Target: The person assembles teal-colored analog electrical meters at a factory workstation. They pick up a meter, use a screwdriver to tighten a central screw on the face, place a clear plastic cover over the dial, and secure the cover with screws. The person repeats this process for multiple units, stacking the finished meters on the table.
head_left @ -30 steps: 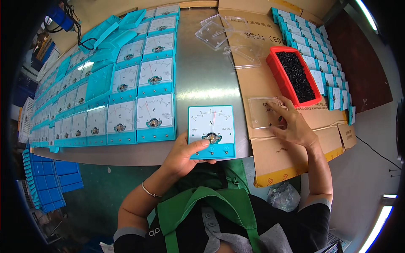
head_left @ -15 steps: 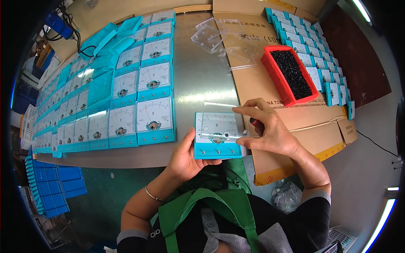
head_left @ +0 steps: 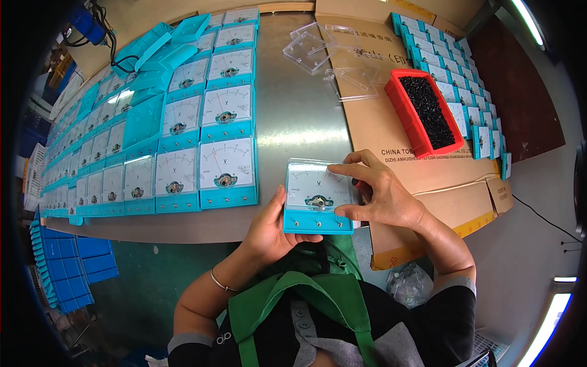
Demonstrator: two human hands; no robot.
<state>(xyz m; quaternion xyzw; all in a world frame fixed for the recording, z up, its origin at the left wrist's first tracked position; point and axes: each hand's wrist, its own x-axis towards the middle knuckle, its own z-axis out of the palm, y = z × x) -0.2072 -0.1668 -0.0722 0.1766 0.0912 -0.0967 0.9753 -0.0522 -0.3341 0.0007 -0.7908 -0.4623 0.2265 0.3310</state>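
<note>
A blue-based voltmeter [head_left: 318, 222] with a white dial lies in my left hand [head_left: 269, 226], which is closed round its left side and underside. Over the dial sits a clear plastic cover [head_left: 304, 164]. My right hand [head_left: 388, 194] grips this cover at its right edge, forefinger near the top and thumb lower down. Whether the cover is fully seated, I cannot tell. A small dark-ended thing [head_left: 356, 182] shows among the curled fingers of my right hand; its kind is unclear.
Rows of blue voltmeters [head_left: 226, 162] fill the table's left, with empty blue cases [head_left: 162, 58] piled on some. Loose clear covers [head_left: 354, 84] lie at the back middle. A red bin [head_left: 400, 110] of small black parts stands on cardboard [head_left: 367, 128]; more meters [head_left: 455, 92] stand behind it.
My right hand has lowered the clear cover from a tilted, offset position onto the voltmeter's dial. My left hand still holds the meter in nearly the same place.
</note>
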